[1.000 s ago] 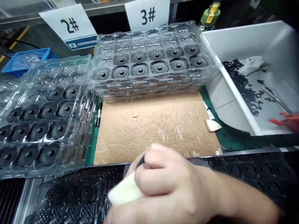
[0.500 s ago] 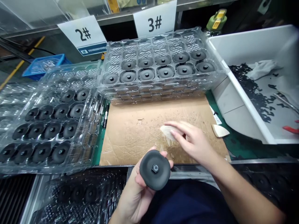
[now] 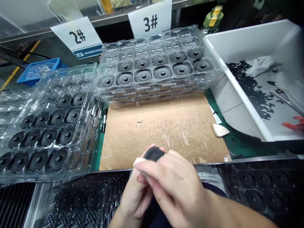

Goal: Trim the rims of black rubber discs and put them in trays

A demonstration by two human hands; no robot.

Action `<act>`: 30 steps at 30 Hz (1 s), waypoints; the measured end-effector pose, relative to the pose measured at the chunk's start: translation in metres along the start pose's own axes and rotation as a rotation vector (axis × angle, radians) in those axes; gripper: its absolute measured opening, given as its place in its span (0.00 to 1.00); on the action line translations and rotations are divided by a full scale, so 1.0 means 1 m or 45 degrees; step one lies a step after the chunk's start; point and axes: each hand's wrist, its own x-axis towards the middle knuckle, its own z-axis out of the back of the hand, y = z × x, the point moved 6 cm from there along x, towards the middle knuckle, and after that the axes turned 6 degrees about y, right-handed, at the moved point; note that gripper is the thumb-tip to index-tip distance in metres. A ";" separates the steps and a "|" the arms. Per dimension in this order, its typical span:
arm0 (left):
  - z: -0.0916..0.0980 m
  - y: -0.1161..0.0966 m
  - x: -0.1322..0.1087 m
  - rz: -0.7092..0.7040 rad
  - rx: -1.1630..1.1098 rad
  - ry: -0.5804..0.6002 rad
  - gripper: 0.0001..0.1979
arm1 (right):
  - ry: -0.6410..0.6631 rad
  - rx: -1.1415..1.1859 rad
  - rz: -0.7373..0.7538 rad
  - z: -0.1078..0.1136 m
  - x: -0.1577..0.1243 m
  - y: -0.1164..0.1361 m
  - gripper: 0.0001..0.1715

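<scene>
The left hand [image 3: 139,193] is curled firmly around a black disc [image 3: 154,153], smooth and matt, which sits low in front of the body with only its upper curve showing. The right hand [image 3: 175,186] closes over it from the near side and hides the rest; its thumb and fingers are pinched almost together on a small off-white pad [image 3: 139,161], whose pale tip sticks out just left of the disc. Whether the pad touches the disc I cannot tell.

Just beyond the grip lies a flat brown cardboard sheet [image 3: 152,133], scuffed and torn in patches. To the right of the grip, at the sheet's edge, is a cream wedge [image 3: 220,130] with a pointed end. Farther ahead stands a stack of clear plastic trays [image 3: 152,91], thin and glossy, with crosshatched pockets, the nearer ones holding round dark discs with central studs. Left of the grip is another clear stack [image 3: 83,142] with similar discs, a black pen [image 3: 104,119] beside it. Well to the right, a smooth white bin [image 3: 244,98] holds small, irregular black pieces [image 3: 254,88] and a red-handled tool [image 3: 294,124].
</scene>
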 end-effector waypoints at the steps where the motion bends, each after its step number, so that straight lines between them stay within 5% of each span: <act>1: 0.000 -0.003 0.000 -0.042 0.004 0.001 0.24 | 0.049 0.017 0.006 -0.005 0.001 0.004 0.16; 4: 0.003 -0.007 0.000 -0.133 -0.005 -0.039 0.25 | 0.201 0.004 -0.091 -0.016 0.005 -0.002 0.15; 9: 0.003 -0.001 -0.004 -0.023 -0.044 -0.030 0.16 | 0.099 -0.132 0.011 -0.009 0.011 -0.001 0.17; 13: 0.011 -0.009 -0.008 0.056 0.028 -0.001 0.25 | 0.339 -0.003 -0.056 -0.008 -0.008 -0.005 0.15; 16: 0.015 -0.006 -0.008 0.167 0.047 0.012 0.28 | 0.312 -0.188 -0.208 0.003 -0.013 -0.020 0.18; 19: 0.014 -0.004 -0.009 0.176 0.022 -0.023 0.24 | 0.221 -0.176 -0.018 0.009 -0.003 -0.027 0.19; 21: 0.010 -0.003 -0.011 0.186 -0.019 0.029 0.23 | 0.125 -0.009 -0.031 0.010 -0.003 -0.041 0.20; 24: 0.006 -0.003 -0.014 0.224 -0.096 0.114 0.28 | 0.022 0.059 -0.355 -0.002 -0.025 -0.081 0.19; 30: 0.004 -0.003 -0.011 0.216 -0.127 0.161 0.27 | 0.242 -0.081 -0.564 -0.034 -0.069 -0.126 0.19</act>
